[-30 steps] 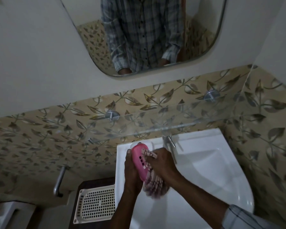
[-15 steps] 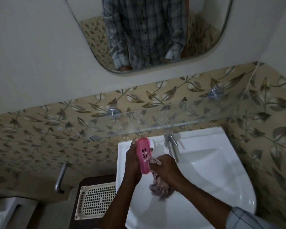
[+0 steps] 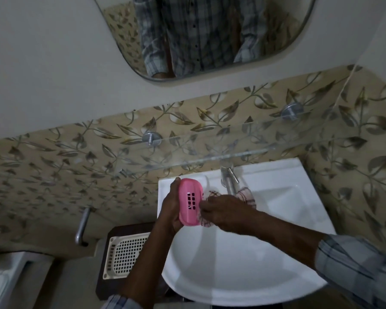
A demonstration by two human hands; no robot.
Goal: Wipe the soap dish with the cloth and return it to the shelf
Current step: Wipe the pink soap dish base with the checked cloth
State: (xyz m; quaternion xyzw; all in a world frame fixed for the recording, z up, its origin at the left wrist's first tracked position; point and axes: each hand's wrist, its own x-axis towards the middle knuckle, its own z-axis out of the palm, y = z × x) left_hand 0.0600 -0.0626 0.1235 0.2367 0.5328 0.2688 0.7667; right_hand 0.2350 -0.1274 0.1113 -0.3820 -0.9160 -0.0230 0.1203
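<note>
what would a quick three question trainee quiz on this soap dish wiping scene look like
1. True or false: the pink slotted plastic soap dish rests on the clear glass wall shelf.
2. Which of the hands presses the checked cloth against the dish? A) left B) right
3. Fill in: both hands work above the white ceramic ___.

Key
1. False: the left hand holds it above the sink, below the shelf.
2. B: the right hand.
3. sink
</note>
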